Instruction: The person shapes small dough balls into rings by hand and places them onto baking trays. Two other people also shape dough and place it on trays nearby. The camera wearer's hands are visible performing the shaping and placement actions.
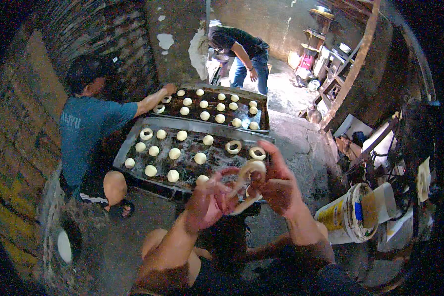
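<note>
In front of me, above the near corner of the closer tray, a pale dough ring point(253, 166) is stretched between my hands. My left hand point(209, 203) is closed on its left side, fingers curled and slightly blurred. My right hand point(281, 187) grips the other side with bent fingers. Beneath them lies the closer metal baking tray point(187, 153), floured and dark. It bears several round dough balls point(174, 153) in loose rows, along with dough rings point(233, 147) at its right end and one at its far left corner. My hands hide part of its near right corner.
Behind it, a second tray point(202, 112) holds more dough balls and rings. A co-worker in a teal shirt point(91, 123) reaches over its left end. Another person point(241, 54) bends over beyond the trays. A white bucket point(348, 212) stands right of my right forearm.
</note>
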The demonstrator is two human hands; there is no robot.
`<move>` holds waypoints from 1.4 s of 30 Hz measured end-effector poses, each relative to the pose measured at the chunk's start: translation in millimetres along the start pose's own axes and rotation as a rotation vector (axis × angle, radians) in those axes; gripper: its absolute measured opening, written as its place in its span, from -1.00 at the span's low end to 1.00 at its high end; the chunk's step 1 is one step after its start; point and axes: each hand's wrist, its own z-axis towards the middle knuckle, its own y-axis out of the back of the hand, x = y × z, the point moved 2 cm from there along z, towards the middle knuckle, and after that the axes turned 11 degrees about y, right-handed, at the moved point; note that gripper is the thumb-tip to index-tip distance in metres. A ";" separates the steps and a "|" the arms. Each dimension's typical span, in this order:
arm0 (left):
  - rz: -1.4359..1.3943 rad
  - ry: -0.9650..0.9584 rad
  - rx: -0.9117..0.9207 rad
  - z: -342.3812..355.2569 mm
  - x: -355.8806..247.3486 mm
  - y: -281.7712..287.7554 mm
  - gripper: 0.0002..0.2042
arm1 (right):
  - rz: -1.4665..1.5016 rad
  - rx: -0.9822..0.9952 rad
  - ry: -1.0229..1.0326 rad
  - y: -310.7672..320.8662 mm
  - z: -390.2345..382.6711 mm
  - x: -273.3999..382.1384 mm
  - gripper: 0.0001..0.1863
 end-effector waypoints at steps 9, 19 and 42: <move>0.156 -0.072 -0.241 -9.3 -29.0 9.8 -0.54 | -0.098 -0.098 0.063 -6.3 19.8 -11.5 -0.59; -0.105 -0.036 -0.309 6.5 -27.5 54.0 -0.41 | -0.413 -0.089 0.012 83.2 92.5 -67.9 -0.72; 0.170 -0.169 -0.374 8.4 -45.8 68.2 -0.71 | -1.247 0.207 -0.223 233.5 83.1 -263.7 -0.68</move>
